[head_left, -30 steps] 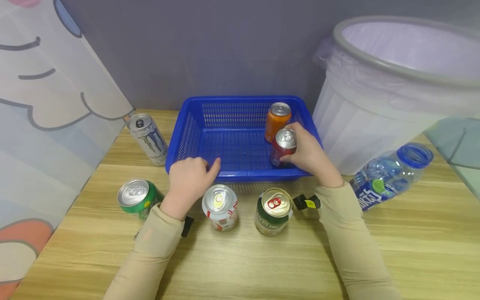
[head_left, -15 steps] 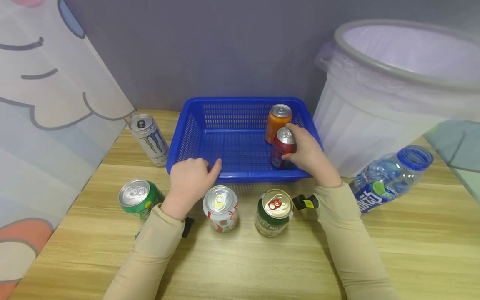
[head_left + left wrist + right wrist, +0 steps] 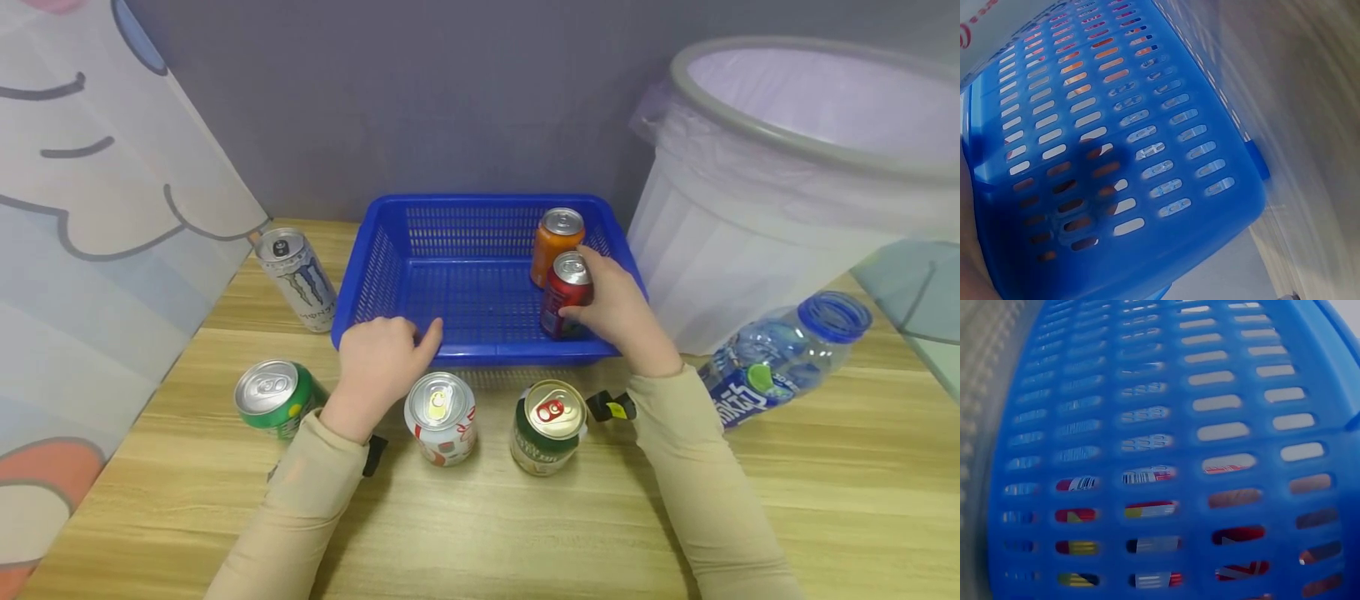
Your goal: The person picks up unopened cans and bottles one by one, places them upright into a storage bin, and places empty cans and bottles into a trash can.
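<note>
The right hand (image 3: pixel 617 302) holds a red soda can (image 3: pixel 566 293) between thumb and fingers. That can stands inside the front right corner of a blue plastic basket (image 3: pixel 480 350), right beside an orange can (image 3: pixel 555 250). Over the basket's front left rim, the left hand (image 3: pixel 381 362) bends its fingers, its thumb pointing out to the right. Dark finger shapes show behind the slots of the basket wall (image 3: pixel 1147 237) in the left wrist view. Through the wall slots in the right wrist view, red and yellow parts of the can (image 3: pixel 1077 515) are visible.
Before the basket stand a white-and-red can (image 3: pixel 441 417) and a green-and-gold can (image 3: pixel 549 427). Left are a green can (image 3: pixel 281 396) and a white Monster can (image 3: pixel 296 279). Right are a tilted clear bottle (image 3: pixel 783 358) and a tall lined bin (image 3: pixel 720 217).
The red can's top has shifted slightly back and more of its label shows, with the right hand still around it. The left hand stays at the rim.
</note>
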Demonstrator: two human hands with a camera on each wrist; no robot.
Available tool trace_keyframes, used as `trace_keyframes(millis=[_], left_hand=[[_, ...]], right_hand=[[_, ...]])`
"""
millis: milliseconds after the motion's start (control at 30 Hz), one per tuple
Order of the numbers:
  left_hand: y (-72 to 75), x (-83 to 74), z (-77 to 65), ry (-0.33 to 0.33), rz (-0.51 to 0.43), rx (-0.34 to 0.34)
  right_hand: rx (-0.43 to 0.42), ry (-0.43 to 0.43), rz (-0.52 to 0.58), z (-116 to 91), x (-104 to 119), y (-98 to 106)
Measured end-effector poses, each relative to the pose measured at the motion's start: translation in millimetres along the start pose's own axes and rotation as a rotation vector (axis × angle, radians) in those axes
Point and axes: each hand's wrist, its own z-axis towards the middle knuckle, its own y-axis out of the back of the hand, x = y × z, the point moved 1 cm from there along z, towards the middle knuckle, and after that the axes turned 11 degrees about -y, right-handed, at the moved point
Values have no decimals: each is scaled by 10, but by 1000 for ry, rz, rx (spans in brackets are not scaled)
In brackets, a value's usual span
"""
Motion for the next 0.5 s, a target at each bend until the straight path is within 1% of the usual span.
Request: trace_keyframes(millis=[167, 300, 500], left_hand=[[4, -1, 2, -10, -4, -13], [6, -3, 3, -8, -8, -9], [14, -6, -2, -1, -5, -3]], right_hand=[[-15, 1, -4, -14, -7, -3], [-36, 14, -2, -27, -8, -6], [-102, 70, 39, -66, -1, -14]])
